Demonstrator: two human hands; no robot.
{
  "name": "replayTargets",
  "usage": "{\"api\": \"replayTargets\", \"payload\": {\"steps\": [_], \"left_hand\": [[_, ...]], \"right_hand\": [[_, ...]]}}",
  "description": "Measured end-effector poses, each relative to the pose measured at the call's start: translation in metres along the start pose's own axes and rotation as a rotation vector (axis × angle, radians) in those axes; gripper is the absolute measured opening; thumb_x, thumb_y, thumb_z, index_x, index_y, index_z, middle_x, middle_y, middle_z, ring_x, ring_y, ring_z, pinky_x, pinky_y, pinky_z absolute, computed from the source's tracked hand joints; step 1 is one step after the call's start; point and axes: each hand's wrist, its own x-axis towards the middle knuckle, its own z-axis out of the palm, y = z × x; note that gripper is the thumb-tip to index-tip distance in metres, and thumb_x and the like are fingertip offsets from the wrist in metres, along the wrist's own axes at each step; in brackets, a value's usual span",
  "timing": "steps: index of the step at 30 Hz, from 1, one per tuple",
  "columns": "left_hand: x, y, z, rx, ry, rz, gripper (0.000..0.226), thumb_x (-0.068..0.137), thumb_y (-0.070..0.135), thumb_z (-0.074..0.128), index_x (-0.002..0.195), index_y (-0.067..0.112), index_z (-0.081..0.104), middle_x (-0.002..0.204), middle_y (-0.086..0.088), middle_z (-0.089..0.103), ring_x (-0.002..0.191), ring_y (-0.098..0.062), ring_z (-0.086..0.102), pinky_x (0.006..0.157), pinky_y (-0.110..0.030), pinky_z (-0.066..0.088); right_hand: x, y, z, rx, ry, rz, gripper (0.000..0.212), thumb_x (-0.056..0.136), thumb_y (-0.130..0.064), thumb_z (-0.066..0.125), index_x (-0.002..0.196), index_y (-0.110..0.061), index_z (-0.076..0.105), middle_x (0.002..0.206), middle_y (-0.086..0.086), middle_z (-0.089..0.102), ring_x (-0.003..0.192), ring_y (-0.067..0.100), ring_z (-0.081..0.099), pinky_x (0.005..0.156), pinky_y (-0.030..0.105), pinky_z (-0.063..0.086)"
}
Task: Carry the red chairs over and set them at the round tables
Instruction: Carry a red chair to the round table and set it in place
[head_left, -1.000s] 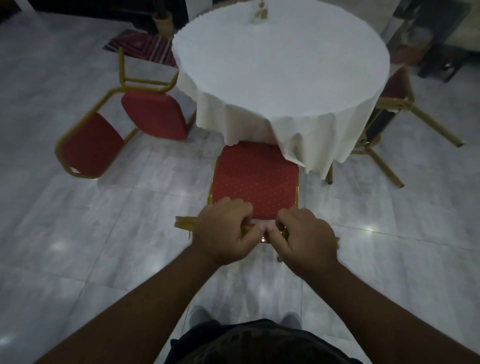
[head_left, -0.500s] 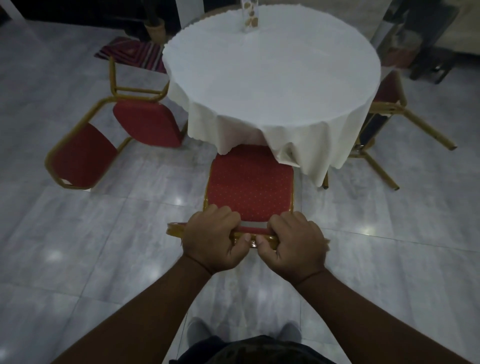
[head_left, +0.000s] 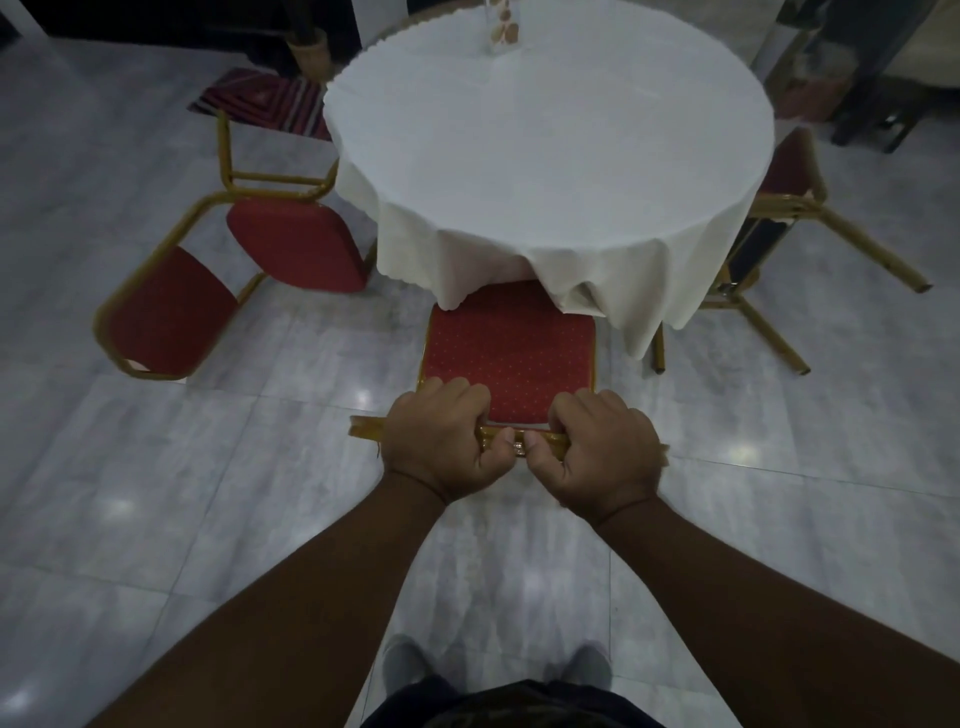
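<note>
A red chair (head_left: 511, 353) with a gold frame stands in front of me, its seat's far edge tucked under the white cloth of the round table (head_left: 550, 135). My left hand (head_left: 441, 441) and my right hand (head_left: 602, 452) both grip the gold top rail of its backrest, side by side, thumbs almost touching. A second red chair (head_left: 218, 275) stands at the table's left, turned partly away. A third red chair (head_left: 789, 208) sits at the table's right, mostly hidden by the cloth.
A clear vase (head_left: 501, 28) stands at the table's far middle. A striped rug (head_left: 265, 98) lies on the grey tiled floor beyond the left chair. Dark furniture (head_left: 872, 78) fills the back right. My shoes (head_left: 405, 665) show below.
The chair has slid forward, so more of its seat lies under the tablecloth. Both hands keep their grip on the backrest rail and have moved with it.
</note>
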Motion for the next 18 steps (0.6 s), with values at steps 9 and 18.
{"api": "replayTargets", "payload": {"steps": [9, 18], "left_hand": [[0.022, -0.008, 0.009, 0.014, 0.004, 0.006, 0.048, 0.082, 0.057, 0.036, 0.067, 0.013, 0.049, 0.064, -0.002, 0.048, 0.059, -0.024, 0.042, 0.056, -0.031, 0.025], [0.039, -0.018, 0.017, 0.027, 0.047, 0.014, 0.05, 0.083, 0.057, 0.036, 0.066, 0.012, 0.049, 0.063, -0.004, 0.05, 0.058, -0.027, 0.045, 0.055, -0.031, 0.027]], "right_hand": [[0.021, 0.005, 0.006, -0.003, -0.006, 0.049, 0.045, 0.081, -0.061, 0.039, 0.071, -0.018, 0.049, 0.067, -0.004, 0.044, 0.066, 0.022, 0.045, 0.058, 0.035, 0.034], [0.039, 0.009, 0.015, -0.008, 0.02, 0.056, 0.047, 0.081, -0.062, 0.039, 0.071, -0.018, 0.049, 0.067, -0.004, 0.044, 0.065, 0.022, 0.045, 0.057, 0.035, 0.032]]}}
